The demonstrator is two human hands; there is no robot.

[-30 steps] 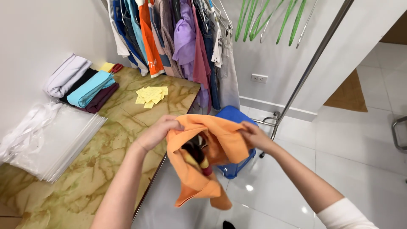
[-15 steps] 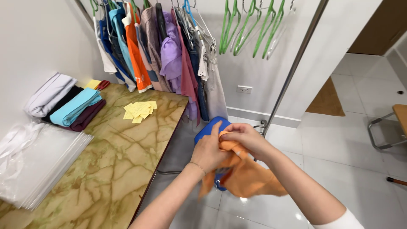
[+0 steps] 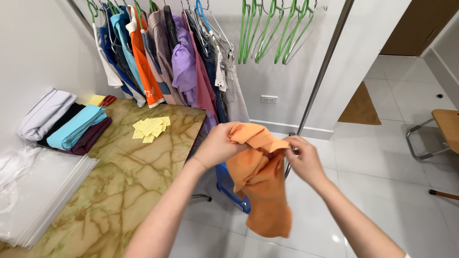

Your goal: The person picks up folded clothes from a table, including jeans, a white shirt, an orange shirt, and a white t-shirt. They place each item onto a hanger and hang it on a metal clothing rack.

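Bare forearms; thin band on left wrist point(image 3: 200, 163) (bracelet-like).

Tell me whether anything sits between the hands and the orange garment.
Nothing does. The left hand and right hand both grip the orange garment directly at its top edge, and it hangs free below them.

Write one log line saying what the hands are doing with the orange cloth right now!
left hand: grips orange garment top | right hand: pinches its edge | garment: hangs over blue basket | beside: marble table
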